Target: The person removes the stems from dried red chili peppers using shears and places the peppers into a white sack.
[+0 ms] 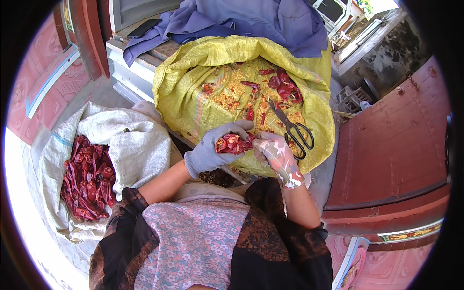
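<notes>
My left hand (214, 146), in a grey knit glove, is closed around several dried red chili peppers (232, 144), with pale seeds showing among them. My right hand (277, 156), in a camouflage-print glove, pinches the right end of a chili at the edge of that bunch. Both hands are over the near rim of a yellow woven sack (177, 87). Inside it lie loose yellow chili seeds (237, 81), stems and a small pile of red chili pods (286, 85). Black-handled scissors (295, 132) rest on the seeds just beyond my right hand, blades pointing away.
To the left stands a white woven sack (134, 145), rolled open, with many dried red chilies (88, 181) inside. A blue-purple jacket (250, 21) drapes behind the yellow sack, near a dark phone (144, 29). A red metal door (391, 145) is at the right.
</notes>
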Available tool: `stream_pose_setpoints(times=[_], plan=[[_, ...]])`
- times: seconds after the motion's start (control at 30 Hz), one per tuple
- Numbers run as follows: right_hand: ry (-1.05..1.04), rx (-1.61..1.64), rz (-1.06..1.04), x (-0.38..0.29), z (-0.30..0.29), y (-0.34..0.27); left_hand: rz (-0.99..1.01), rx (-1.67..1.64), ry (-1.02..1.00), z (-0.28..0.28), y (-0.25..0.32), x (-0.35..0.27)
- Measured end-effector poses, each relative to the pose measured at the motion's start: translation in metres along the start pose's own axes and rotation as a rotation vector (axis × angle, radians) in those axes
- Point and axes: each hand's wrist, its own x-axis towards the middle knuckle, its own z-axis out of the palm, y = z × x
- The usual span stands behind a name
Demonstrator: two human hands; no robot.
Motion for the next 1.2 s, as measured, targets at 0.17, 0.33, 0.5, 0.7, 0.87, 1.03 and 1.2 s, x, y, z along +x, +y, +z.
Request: stream_pose_setpoints(times=[0.17, 0.33, 0.5, 0.7, 0.87, 1.03, 1.2], plan=[[-0.007, 0.213, -0.075, -0.004, 0.018, -0.002, -0.271, -0.257, 0.168, 0.002, 0.002, -0.006], [0.455, -0.567, -0.696, -0.004, 0.031, 0.011, -0.451, -0.748, 0.167, 0.009, -0.001, -0.017], [0.41, -0.346, -0.771, 0.001, 0.036, 0.01, -0.406, -0.861, 0.218, 0.019, 0.006, -0.014], [0.527, -0.9, -0.834, -0.003, 0.045, 0.003, -0.537, -0.477, 0.036, 0.01, -0.007, -0.021], [0.359, 0.29, -0.593, 0.014, 0.059, 0.018, -0.446, -0.289, 0.064, 0.006, -0.004, -0.019], [0.323, 0.572, -0.254, 0.015, 0.064, 0.016, -0.437, -0.809, 0.217, 0.017, -0.031, -0.028], [0.197, 0.799, -0.139, 0.016, 0.059, 0.024, -0.4, -0.881, 0.229, 0.021, -0.028, -0.026]])
